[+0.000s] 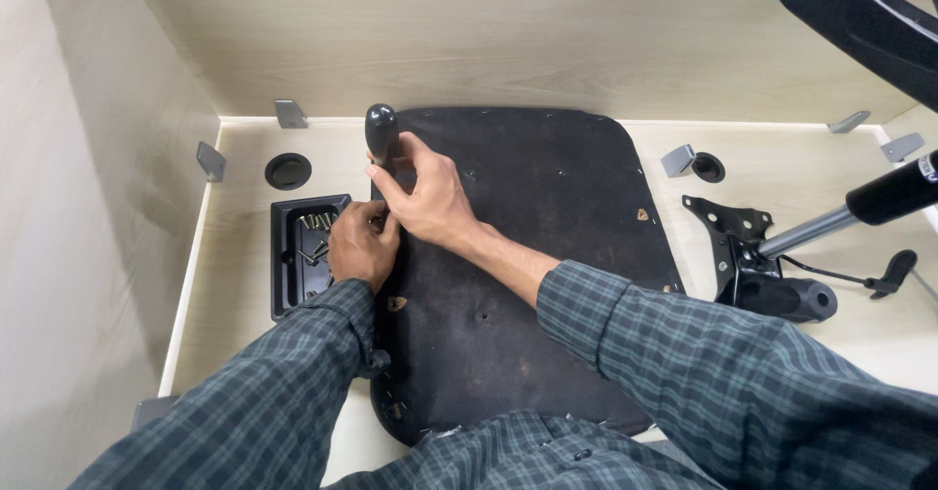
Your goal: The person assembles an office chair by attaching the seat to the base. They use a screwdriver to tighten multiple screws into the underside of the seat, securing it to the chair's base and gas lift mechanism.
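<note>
Closely paired, right hand gripping black handle, left hand at seat edge

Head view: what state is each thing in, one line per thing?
Seat base: lying flat on the table, underside up.
Black handle: upright at the seat's edge, right hand closed around it.
Left hand: fingers curled at the seat's edge beside the tray.
Black tray: open, holding screws.
Chair mechanism: lying unattached.

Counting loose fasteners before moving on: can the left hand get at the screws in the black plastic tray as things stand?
Probably yes. The left hand sits at the edge of the black plastic tray, the silver screws lie uncovered beside it, and nothing blocks the way.
</note>
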